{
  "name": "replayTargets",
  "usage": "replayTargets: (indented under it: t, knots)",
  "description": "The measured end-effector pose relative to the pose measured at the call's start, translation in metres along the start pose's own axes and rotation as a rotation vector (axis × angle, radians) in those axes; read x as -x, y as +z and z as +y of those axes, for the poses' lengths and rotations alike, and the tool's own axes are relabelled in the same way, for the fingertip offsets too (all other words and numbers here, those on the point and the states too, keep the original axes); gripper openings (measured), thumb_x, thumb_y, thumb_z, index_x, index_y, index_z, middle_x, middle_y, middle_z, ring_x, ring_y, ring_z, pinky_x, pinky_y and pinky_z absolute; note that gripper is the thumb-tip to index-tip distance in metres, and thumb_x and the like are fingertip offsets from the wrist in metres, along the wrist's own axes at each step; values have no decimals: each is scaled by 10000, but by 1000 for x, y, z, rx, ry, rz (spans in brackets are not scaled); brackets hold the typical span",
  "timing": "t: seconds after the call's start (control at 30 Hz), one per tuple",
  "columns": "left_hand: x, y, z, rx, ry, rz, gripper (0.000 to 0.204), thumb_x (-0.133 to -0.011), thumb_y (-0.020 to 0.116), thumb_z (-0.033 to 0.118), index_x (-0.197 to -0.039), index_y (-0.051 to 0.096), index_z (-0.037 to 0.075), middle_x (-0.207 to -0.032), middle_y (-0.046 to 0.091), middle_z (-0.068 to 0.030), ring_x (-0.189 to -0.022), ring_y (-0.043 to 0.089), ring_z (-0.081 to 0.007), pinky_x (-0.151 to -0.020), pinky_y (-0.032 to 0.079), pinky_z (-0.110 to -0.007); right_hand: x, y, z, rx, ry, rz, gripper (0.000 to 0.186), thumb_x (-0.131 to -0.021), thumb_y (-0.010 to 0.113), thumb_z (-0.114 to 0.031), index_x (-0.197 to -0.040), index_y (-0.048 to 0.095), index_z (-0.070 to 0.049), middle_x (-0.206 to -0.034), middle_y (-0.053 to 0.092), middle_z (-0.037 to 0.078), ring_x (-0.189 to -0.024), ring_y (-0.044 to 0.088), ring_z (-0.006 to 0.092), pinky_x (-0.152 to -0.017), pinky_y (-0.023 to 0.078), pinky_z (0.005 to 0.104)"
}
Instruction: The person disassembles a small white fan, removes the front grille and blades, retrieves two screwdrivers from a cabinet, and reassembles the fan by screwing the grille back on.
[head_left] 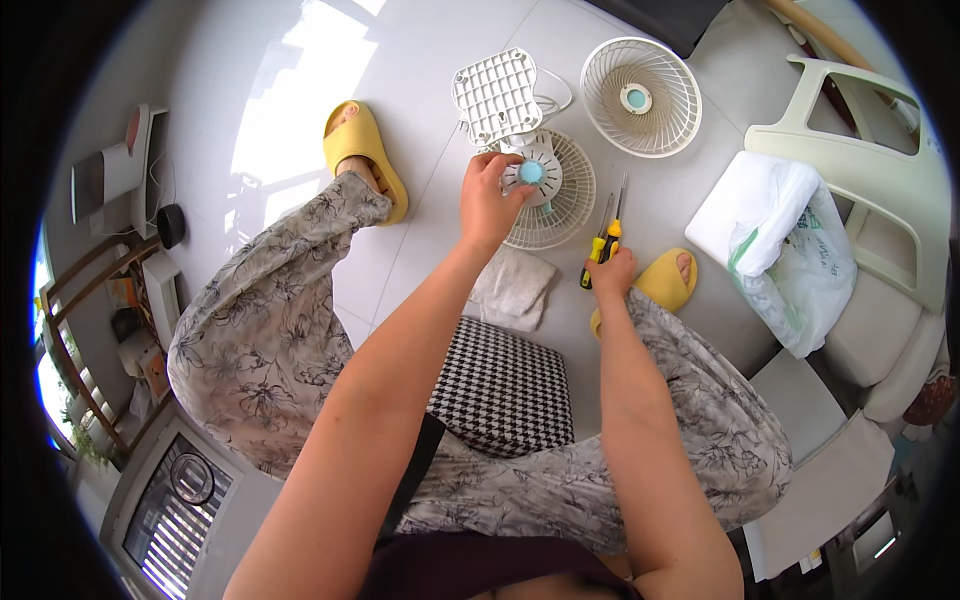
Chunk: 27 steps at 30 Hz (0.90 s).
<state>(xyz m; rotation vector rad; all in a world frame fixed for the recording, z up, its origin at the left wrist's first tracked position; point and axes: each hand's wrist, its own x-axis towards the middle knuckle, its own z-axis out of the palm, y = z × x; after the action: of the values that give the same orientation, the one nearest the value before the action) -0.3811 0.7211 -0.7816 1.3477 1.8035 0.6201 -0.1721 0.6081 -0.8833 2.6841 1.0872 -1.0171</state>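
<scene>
A small white fan lies face down on the floor, its rear motor housing upward with a light blue disc at the centre. Its gridded base points away from me, and a round wire grille spreads beneath the housing. My left hand is closed around the near left side of the housing, thumb and fingers beside the disc. Two screwdrivers with yellow-and-black handles lie to the right, shafts pointing away. My right hand closes its fingers at the handle of the right screwdriver; the left screwdriver is right beside it.
A detached white fan grille lies at the far right. A folded grey cloth is nearer, before a houndstooth stool. My yellow-slippered feet flank the work. A plastic bag and a pale green chair stand right.
</scene>
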Motion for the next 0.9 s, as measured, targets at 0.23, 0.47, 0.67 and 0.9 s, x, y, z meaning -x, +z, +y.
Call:
replayTargets:
  t: [0.23,0.47,0.67,0.9]
  knots:
    - [-4,-6,-13,233,-49,-54,239,-782,660,117,-1017,631,87,-1113,494,-58,-1015,493,-168,-806,459,-293,34,-1,-16,130,18,298,467,-626,776,-191,-979,498,-63,-991,514,126,-929,514,327,-777,479,412]
    - [-7,2,-30,535,-297,-83,274,-854,598,131,-1108,546,42,-1094,497,-55,-1025,488,-159,-821,454,-290,46,10,2,175,-175,150,396,-702,680,-204,-1019,501,-48,-992,529,137,-953,515,326,-778,458,430]
    - [4,11,-21,805,-711,-47,341,-871,586,196,-1153,462,49,-1112,484,-60,-1059,475,-176,-854,471,-378,74,-23,-14,-147,-159,280,332,-761,577,-213,-1022,508,-21,-944,573,183,-866,549,369,-748,435,455]
    - [16,5,-16,1063,-773,-141,458,-892,511,164,-1308,354,56,-1239,415,-99,-1093,450,-283,-870,461,-418,162,-150,-75,-215,-561,330,255,-745,616,-124,-984,567,-52,-769,614,143,-660,588,328,-596,464,392]
